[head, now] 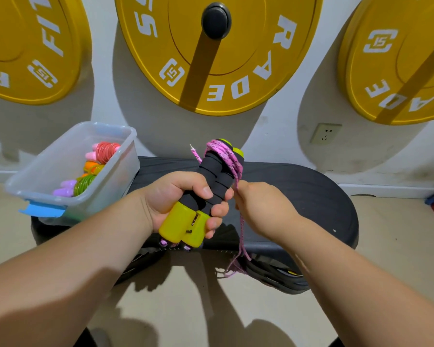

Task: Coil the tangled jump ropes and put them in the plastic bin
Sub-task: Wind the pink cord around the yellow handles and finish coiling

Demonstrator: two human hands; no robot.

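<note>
- The two handles [211, 181] of the jump rope are held together side by side, above the middle of the bench [311, 196]. Their long axis is tilted: the wide yellow caps point down toward the person, and the small yellow-green tips point up toward the wall.
- The pink rope [226, 151] is wound in several turns around the upper part of the handles. One strand runs down on the right side and hangs below the front edge of the bench, where it lies loose on the floor.
- The left hand [176, 196] is clenched around both handles at their lower half, thumb on top, fingers wrapped from below.
- The right hand [263, 204] pinches the hanging strand just beside the handles. Its fingers are curled on the cord.
- The handles have black foam grips with ridges and smooth hard plastic caps. The rope is a thin braided cord, pink with dark flecks.
- The plastic bin [60, 156], clear and rectangular with rounded corners, stands on the left end of the bench. Inside lie coiled ropes [95, 169] in red, orange and green.
- Round yellow weight plates [236, 58] hang on the wall behind.
</note>
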